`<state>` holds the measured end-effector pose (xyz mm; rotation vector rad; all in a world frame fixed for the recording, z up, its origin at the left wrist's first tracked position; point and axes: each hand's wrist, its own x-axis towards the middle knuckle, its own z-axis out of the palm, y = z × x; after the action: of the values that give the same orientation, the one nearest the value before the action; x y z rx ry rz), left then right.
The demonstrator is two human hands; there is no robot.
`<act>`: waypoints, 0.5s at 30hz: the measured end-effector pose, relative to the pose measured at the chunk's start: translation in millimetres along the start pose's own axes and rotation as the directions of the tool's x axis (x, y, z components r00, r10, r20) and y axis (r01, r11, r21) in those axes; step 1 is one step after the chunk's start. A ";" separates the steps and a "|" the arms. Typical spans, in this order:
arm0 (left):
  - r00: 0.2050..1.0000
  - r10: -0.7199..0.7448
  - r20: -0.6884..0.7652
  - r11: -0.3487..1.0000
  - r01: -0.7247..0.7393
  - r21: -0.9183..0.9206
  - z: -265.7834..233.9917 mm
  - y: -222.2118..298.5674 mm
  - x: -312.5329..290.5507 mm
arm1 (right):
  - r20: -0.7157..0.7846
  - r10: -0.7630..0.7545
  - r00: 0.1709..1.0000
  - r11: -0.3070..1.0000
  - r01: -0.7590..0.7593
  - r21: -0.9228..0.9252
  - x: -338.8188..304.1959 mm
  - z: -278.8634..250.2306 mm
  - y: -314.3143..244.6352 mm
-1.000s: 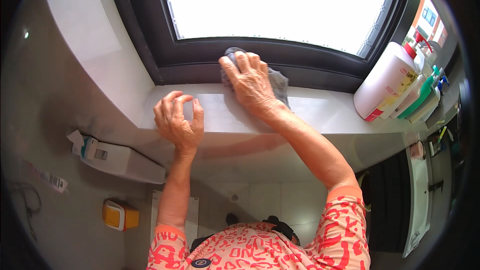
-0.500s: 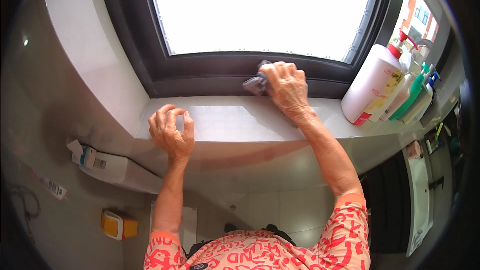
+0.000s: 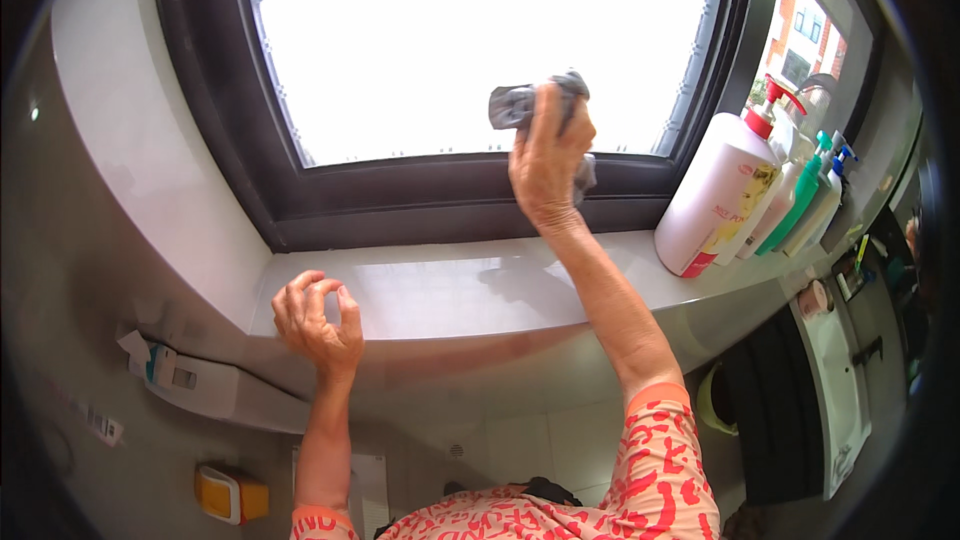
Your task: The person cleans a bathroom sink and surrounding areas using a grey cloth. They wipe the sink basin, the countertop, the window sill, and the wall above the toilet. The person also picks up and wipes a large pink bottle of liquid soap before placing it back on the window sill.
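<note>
A crumpled grey cloth (image 3: 515, 107) is in my right hand (image 3: 550, 155), which is closed round it in front of the lower part of the bright window pane (image 3: 400, 60). Some of the cloth sticks out past the fingers, and a loose end hangs by the wrist. The dark window frame (image 3: 400, 190) runs below the pane. My left hand (image 3: 318, 322) holds nothing; its fingers are loosely curled, with the thumb apart from them. It rests at the front edge of the pale windowsill (image 3: 430, 285), on the left.
On the sill's right end stand a large white pump bottle (image 3: 710, 200) with a red top, a green bottle (image 3: 795, 202) and other bottles. Lower left are a white tissue dispenser (image 3: 215, 385) and a yellow bin (image 3: 230, 493). A white basin (image 3: 840, 400) is at right.
My right hand has moved up with the cloth, from the lower window frame onto the pane. The left hand keeps its curled pose at the sill. The whole view has shifted slightly.
</note>
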<state>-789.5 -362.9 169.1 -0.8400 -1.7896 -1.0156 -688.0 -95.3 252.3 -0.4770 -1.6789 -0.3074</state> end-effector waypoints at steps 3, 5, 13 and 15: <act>1.000 0.005 -0.004 1.000 -0.005 -0.010 -1.4 -2.0 -1.1 | 0.117 -0.203 0.972 0.976 0.192 0.097 -8.7 8.7 -26.0; 1.000 -0.003 0.002 1.000 0.003 -0.002 -1.6 -1.8 -1.6 | 0.118 -0.333 0.935 0.900 0.278 0.336 -5.4 7.9 -42.4; 1.000 0.001 -0.006 1.000 -0.001 -0.015 0.0 5.6 0.7 | 0.202 -0.456 0.867 0.874 0.393 0.284 7.8 5.5 -21.3; 1.000 -0.004 0.000 1.000 0.004 -0.015 -1.7 3.6 1.0 | 0.103 -0.359 0.928 0.922 0.335 0.196 18.9 5.8 -1.1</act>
<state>-786.3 -362.8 171.6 -0.8458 -1.7867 -1.0326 -695.8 -90.9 270.1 -0.0650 -1.9070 -0.3887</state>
